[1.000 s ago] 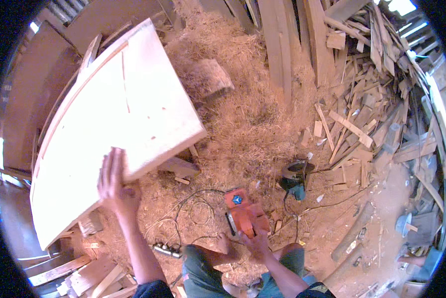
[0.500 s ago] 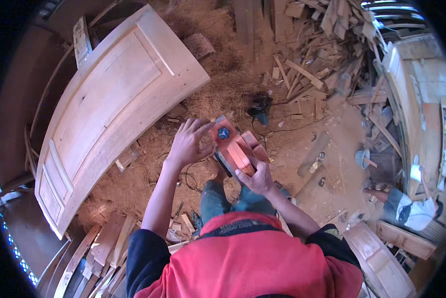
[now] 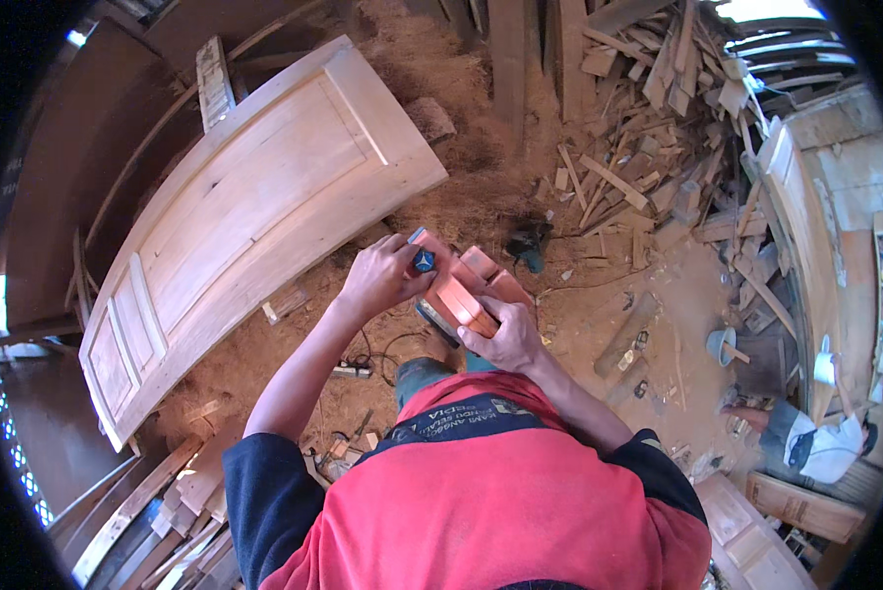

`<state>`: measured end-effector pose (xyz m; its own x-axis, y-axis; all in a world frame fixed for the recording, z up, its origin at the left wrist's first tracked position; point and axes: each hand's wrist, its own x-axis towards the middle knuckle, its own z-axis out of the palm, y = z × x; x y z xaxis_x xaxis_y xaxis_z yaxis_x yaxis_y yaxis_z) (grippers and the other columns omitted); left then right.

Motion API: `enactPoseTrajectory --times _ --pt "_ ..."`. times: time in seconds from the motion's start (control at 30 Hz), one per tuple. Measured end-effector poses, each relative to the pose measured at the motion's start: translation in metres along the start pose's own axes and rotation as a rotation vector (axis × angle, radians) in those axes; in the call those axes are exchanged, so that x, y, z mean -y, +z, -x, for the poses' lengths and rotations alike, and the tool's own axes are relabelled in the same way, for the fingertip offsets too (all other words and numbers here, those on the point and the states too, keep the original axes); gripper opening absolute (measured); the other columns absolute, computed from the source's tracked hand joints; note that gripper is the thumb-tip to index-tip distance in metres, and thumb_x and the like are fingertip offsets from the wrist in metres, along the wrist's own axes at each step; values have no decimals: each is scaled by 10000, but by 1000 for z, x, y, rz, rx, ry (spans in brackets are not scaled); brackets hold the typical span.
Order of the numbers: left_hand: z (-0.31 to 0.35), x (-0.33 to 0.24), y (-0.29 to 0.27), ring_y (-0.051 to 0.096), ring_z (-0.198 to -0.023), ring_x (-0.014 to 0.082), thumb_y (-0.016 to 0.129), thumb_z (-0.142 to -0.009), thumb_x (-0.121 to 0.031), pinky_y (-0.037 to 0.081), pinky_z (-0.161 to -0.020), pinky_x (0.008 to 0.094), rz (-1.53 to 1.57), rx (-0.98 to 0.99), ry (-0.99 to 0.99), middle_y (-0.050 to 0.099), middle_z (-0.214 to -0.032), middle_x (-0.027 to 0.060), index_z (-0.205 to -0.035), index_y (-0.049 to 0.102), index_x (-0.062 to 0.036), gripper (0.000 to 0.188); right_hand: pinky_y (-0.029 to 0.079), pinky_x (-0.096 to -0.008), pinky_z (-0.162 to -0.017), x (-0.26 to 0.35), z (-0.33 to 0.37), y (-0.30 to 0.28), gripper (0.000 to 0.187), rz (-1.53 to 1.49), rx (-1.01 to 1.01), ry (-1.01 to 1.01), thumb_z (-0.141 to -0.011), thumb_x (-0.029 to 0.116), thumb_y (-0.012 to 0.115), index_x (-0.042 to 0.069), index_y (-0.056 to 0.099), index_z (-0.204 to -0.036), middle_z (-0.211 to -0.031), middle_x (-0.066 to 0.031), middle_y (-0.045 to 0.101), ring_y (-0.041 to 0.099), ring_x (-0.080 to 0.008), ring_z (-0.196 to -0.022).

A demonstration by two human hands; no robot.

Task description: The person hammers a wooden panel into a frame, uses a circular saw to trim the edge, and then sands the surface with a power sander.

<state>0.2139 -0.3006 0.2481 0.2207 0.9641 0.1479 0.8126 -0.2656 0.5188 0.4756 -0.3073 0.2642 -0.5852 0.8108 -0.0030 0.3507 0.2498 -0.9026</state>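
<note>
While wearing a red shirt (image 3: 500, 472) with dark sleeves, holds an orange power planer (image 3: 445, 291) up in front of it, above the sawdust-brown ground (image 3: 599, 320), to the right of a large panelled door (image 3: 254, 197) and apart from it. Grips the rear handle (image 3: 466, 307) in the right hand (image 3: 508, 336), with fingers wrapped round. Has the thumb and bent fingers of the left hand (image 3: 380, 277) closed about the blue knob (image 3: 424, 261) at the front end. Has a power strip (image 3: 351, 371) lying near, to the left, and a stack of planks (image 3: 156, 511) at lower left. Faces a dark tool with a teal part (image 3: 528, 246) resting on the ground ahead. Off to the right, shares the space with a pale blue bucket (image 3: 720, 346) and another person (image 3: 825, 447) in a light top. Farther ahead, looks toward a heap of scrap wood (image 3: 648, 147) and several long boards (image 3: 508, 69).
</note>
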Motion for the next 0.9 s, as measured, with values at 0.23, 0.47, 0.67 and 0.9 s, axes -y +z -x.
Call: enactPoseTrajectory --times 0.23,0.47,0.67,0.9 --pt "-56 34 -5 676 -803 367 760 -815 -314 558 -706 461 0 58 -124 654 -892 168 -992 688 -39 336 561 -470 -781 -24 -79 -30 477 -12 110 -62 -821 384 731 -18 685 -1074 -949 -259 712 704 -434 -898" --pt "-117 67 -35 674 -863 360 788 -818 -242 558 -757 447 77 88 -37 661 -947 163 -1141 686 -49 390 564 -464 -791 -39 -151 -77 509 -105 248 -69 -816 418 739 -22 699 -1069 -921 -260 721 722 -414 -868" --pt "-139 89 -33 647 -984 348 803 -817 -284 535 -870 448 101 319 -1 654 -1097 184 -1292 640 -66 548 566 -456 -812 -57 -181 -97 602 -58 291 -74 -832 490 740 -34 695 -1126 -916 -251 730 731 -396 -875" --pt "-109 209 -8 522 -1302 412 573 -1005 -450 453 -1067 482 204 -307 -725 490 -1449 247 -1470 506 -87 594 560 -422 -685 -94 -216 -84 648 -256 145 205 -963 526 603 8 575 -1351 -810 -184 708 709 -323 -729"
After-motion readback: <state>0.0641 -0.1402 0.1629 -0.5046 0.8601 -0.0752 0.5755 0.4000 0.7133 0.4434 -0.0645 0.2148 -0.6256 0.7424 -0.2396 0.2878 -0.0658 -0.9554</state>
